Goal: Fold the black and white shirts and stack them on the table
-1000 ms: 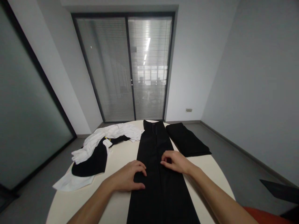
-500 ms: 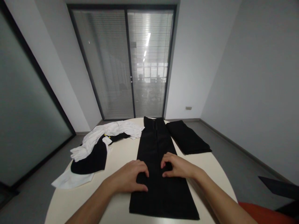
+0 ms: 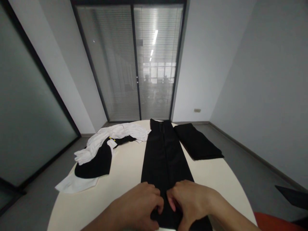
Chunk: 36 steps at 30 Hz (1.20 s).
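A long black garment (image 3: 155,160), seemingly trousers, lies flat on the table, its waist at the far end and a seam running down its middle. Over its near part, my left hand (image 3: 141,205) rests with curled fingers, the thumb apart from them. Beside it, my right hand (image 3: 190,200) bends its fingers down onto the cloth right of the seam, its thumb also apart. No cloth shows pinched in either hand. Both wrists partly cover the near end of the garment.
On the round cream table (image 3: 125,170), a folded black garment (image 3: 197,142) lies to the right. At left are a crumpled white garment (image 3: 120,131), a black piece of cloth (image 3: 96,166) and a white cloth (image 3: 75,184). A red-orange seat (image 3: 276,222) stands at lower right.
Both hands have slid toward me along the black garment, from its lower middle to near its close end. The view has shifted slightly.
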{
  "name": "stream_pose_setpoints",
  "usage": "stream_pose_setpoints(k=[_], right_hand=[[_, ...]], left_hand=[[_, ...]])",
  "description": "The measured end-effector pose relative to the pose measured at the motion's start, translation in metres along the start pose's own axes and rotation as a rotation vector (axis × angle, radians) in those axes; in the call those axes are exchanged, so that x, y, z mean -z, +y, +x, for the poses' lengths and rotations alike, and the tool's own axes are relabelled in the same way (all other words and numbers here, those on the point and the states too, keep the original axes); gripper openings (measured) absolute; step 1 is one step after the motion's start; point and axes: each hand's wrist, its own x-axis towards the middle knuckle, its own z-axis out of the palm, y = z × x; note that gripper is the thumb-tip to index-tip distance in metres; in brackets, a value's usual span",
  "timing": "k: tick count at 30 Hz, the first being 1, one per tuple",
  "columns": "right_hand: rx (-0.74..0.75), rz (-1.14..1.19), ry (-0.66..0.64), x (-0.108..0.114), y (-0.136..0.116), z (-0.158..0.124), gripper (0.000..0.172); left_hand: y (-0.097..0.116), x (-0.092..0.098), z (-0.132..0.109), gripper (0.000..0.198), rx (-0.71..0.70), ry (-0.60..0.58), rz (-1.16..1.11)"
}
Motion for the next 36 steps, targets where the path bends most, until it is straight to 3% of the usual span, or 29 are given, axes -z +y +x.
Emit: stream_pose_setpoints(k=[4,9,14,17,22,24,26,28,31,36], right_hand=[[0.025,-0.045,0.032,-0.003,-0.005,0.0,0.041],[0.099,0.055,0.106,-0.001,-0.004,0.001,0.023],[0.2,0.25,0.148,0.004,0.016,0.004,0.013],[0.198,0.398,0.248,0.008,0.034,0.006,0.008],[0.171,0.62,0.469,0.01,0.062,0.016,0.023],[0.192,0.642,0.523,0.009,0.073,0.022,0.029],[0.196,0.643,0.532,0.008,0.082,0.027,0.033],[0.178,0.645,0.504,0.007,0.087,0.028,0.038],[0.164,0.694,0.373,0.008,0.084,0.02,0.041],[0.199,0.778,-0.087,0.008,0.068,0.0,0.045]], left_hand=[[0.002,-0.002,0.005,0.006,-0.033,0.031,0.028],[-0.003,0.0,0.01,0.001,-0.035,0.055,-0.036],[-0.019,0.011,0.005,0.015,-0.005,0.139,-0.179],[-0.031,0.02,-0.002,0.048,0.037,0.185,-0.266],[-0.046,0.024,-0.006,0.076,0.116,0.243,-0.381],[-0.05,0.021,-0.003,0.067,0.153,0.269,-0.397],[-0.052,0.017,0.002,0.042,0.196,0.29,-0.409],[-0.054,0.013,0.006,0.022,0.238,0.3,-0.435],[-0.058,0.009,0.009,0.021,0.253,0.242,-0.56],[-0.06,0.007,0.002,0.028,0.17,-0.182,-0.893]])
